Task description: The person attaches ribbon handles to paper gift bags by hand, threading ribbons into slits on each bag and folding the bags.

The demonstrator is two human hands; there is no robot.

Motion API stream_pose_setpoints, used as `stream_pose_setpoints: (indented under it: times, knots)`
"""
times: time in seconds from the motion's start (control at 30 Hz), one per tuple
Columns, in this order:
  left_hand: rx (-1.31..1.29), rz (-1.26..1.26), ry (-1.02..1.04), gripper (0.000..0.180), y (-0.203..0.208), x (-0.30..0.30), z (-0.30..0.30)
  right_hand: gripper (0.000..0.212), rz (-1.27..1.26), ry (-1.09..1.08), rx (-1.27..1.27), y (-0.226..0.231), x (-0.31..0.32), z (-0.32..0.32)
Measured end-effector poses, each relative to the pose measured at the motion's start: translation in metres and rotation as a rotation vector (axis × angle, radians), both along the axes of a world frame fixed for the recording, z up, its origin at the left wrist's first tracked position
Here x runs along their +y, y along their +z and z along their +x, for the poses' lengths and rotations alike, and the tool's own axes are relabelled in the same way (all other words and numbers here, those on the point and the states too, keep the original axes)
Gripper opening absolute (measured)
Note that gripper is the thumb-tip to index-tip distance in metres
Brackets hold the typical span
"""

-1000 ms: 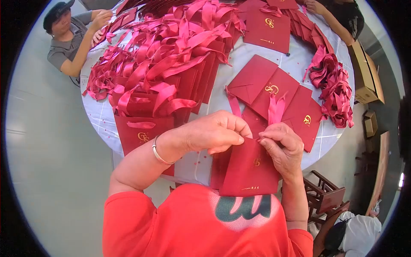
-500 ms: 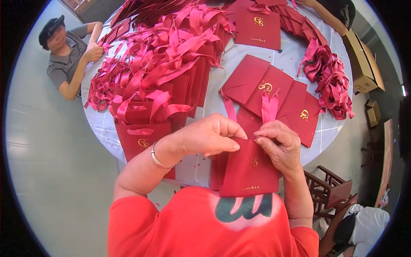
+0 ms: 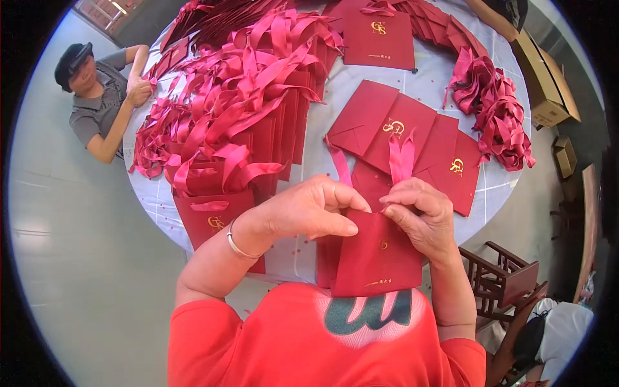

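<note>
A dark red paper gift bag (image 3: 377, 261) with gold print hangs upright in front of my chest at the table's near edge. My left hand (image 3: 319, 209) has its fingers closed at the bag's top edge, the fingertips dipping behind the rim. With thumb and fingers my right hand (image 3: 422, 213) pinches the same rim on the right. Two ends of a pink ribbon handle (image 3: 401, 158) rise just beyond my right fingers. Another ribbon (image 3: 338, 161) stands up beyond my left hand. Flat red bags (image 3: 403, 129) lie fanned out beyond both hands.
Ribboned bags (image 3: 258, 109) stand massed on the left of the round, white-covered table (image 3: 335, 97). A heap of loose pink ribbons (image 3: 500, 122) lies at the right edge. A person (image 3: 103, 97) works at the far left. Cardboard boxes (image 3: 545, 84) and a wooden stool (image 3: 503, 277) stand to the right.
Both hands keep their grip on the bag's rim, with only slight finger movement. The whole view has shifted a little; the person at the far left has moved their hands slightly.
</note>
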State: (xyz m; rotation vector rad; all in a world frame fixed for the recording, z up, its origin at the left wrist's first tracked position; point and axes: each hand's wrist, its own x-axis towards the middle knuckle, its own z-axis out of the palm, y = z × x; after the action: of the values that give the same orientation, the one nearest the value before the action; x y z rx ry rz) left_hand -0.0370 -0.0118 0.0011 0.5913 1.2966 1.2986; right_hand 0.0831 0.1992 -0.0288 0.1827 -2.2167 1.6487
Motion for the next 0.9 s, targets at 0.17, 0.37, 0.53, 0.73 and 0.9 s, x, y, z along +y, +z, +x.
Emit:
stream_pose_setpoints:
  times: [0.17,0.37,0.53,0.73,0.9]
  knots:
    - [0.007,-0.02,0.005,0.026,-0.0002,0.0025,0.0022,0.017,-0.002,-0.004,0.024,-0.0012,-0.0007,0.0003]
    - [-0.028,-0.023,0.027,0.022,0.0,0.0025,0.003,0.019,0.006,-0.007,0.024,0.002,-0.0009,0.0013]
    - [-0.034,-0.063,0.05,0.023,0.0005,0.0026,0.0027,0.02,0.002,-0.007,0.02,-0.0016,-0.0006,-0.0002]
    - [-0.126,-0.087,0.132,0.026,0.0008,-0.0002,0.006,0.018,-0.048,-0.016,-0.012,0.0043,0.0018,0.0032]
    - [-0.159,-0.062,0.154,0.027,-0.0013,-0.0011,0.0072,0.017,-0.048,-0.053,-0.047,0.0045,-0.0011,0.0035]
